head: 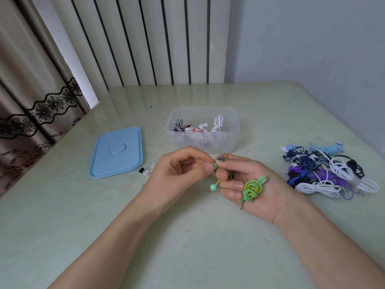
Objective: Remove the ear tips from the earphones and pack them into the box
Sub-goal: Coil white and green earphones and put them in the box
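We see a green earphone set, its coiled cable bundle (252,189) lying in the palm of the right hand (252,184), held over the middle of the table (187,236) toward its near edge. One mint earbud (214,166) is pinched between the thumb and forefinger of the left hand (179,174), while the right thumb and forefinger press together on the thin wire just beside it; the remaining right fingers curl round the bundle, whose jack plug (241,206) sticks out below. The second earbud (213,186) dangles free between the hands, its tip apparently in place. To do this step well, we judge that the left fingertips should grip only the soft tip and roll it off, the right hand bracing the earbud body rather than the wire, so the cable is not strained. Beyond the hands, toward the far edge, stands the clear plastic box (203,142) with wound earphones inside. Its blue lid (117,152) lies to the left, with a few loose ear tips (145,171) just beside its near right corner. A pile of bundled earphones (325,172) waits near the right edge.
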